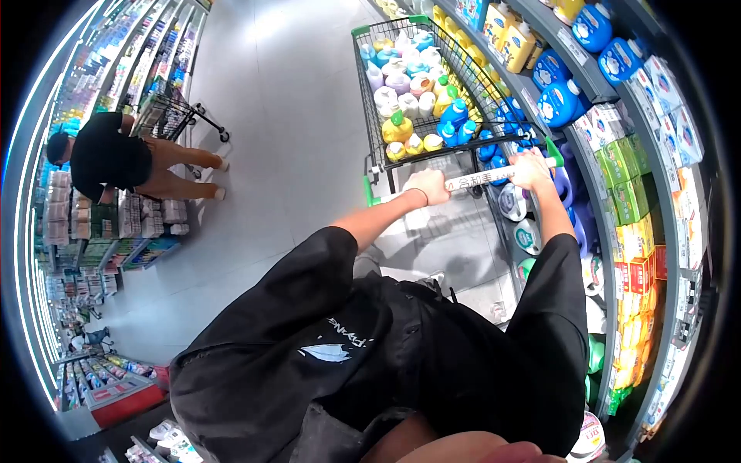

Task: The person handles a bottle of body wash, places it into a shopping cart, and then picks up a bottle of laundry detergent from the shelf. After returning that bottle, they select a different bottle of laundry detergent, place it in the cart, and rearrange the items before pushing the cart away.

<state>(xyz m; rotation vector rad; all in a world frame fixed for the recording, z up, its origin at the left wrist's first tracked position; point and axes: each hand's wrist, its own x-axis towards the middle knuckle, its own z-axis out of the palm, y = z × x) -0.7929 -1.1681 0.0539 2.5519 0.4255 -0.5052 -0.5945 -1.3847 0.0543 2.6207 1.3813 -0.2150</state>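
Observation:
Both of my hands grip the white handle [475, 180] of a shopping cart. My left hand [429, 187] is wrapped round its left part, with a dark band at the wrist. Near the handle's right end, by a green corner piece, my right hand [529, 170] is closed on it. Ahead of the handle is the cart's black wire basket [369, 100] with green corners. Inside it stand many pump bottles in white, purple, yellow and blue, among them a yellow bottle [397, 129] with a green top and a blue bottle [455, 113].
Close along my right runs a shelf with blue jugs [557, 103], yellow bottles [515, 45] and green packs [627, 202]. On the left, a person in a black top [112, 154] bends at another shelf beside a second cart [166, 116]. Grey tiled floor [270, 131] lies between.

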